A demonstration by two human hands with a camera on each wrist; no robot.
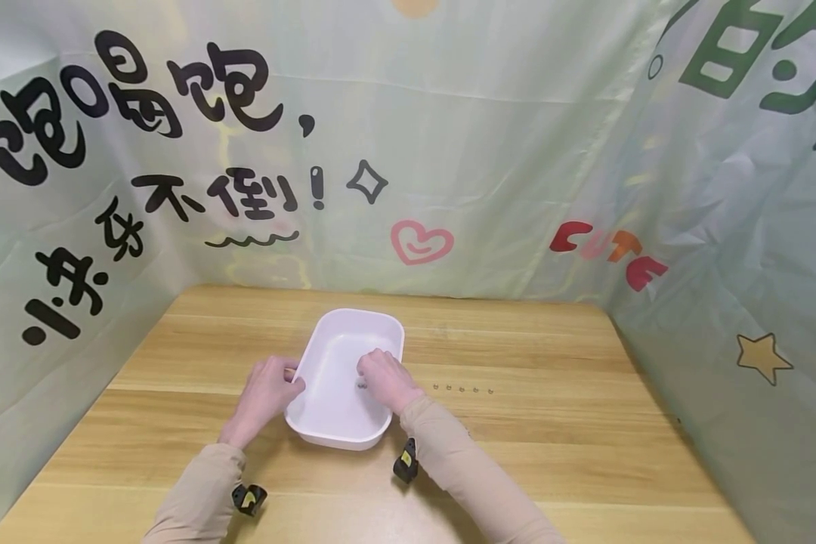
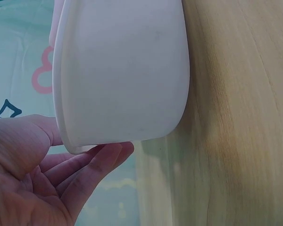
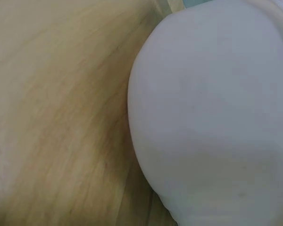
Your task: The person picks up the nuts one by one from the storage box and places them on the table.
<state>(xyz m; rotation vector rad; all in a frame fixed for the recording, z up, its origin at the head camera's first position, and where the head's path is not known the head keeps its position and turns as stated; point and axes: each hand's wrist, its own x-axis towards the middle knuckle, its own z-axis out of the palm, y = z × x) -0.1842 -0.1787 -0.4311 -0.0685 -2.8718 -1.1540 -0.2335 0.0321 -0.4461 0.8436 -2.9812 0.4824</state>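
A white plastic tub (image 1: 326, 363) with rounded corners stands on the wooden table, left of the middle. My left hand (image 1: 265, 393) grips its left rim between thumb and fingers; in the left wrist view the fingers (image 2: 92, 176) press against the outer wall. Over the right side of the tub, my right hand (image 1: 385, 378) reaches in with curled fingers. Its fingertips are hidden, so whether they pinch anything does not show. Beside that hand, tiny dark metallic-looking pieces (image 1: 362, 385) lie on the tub floor. The right wrist view shows only the tub's outer wall (image 3: 207, 103) and the table.
Several tiny dark pieces (image 1: 462, 390) form a row on the wooden table (image 1: 551, 453), right of the tub. Printed cloth (image 1: 496, 174) hangs behind the table and along both sides. A small black device (image 1: 406, 461) sits at the right wrist, another (image 1: 248, 499) at the left.
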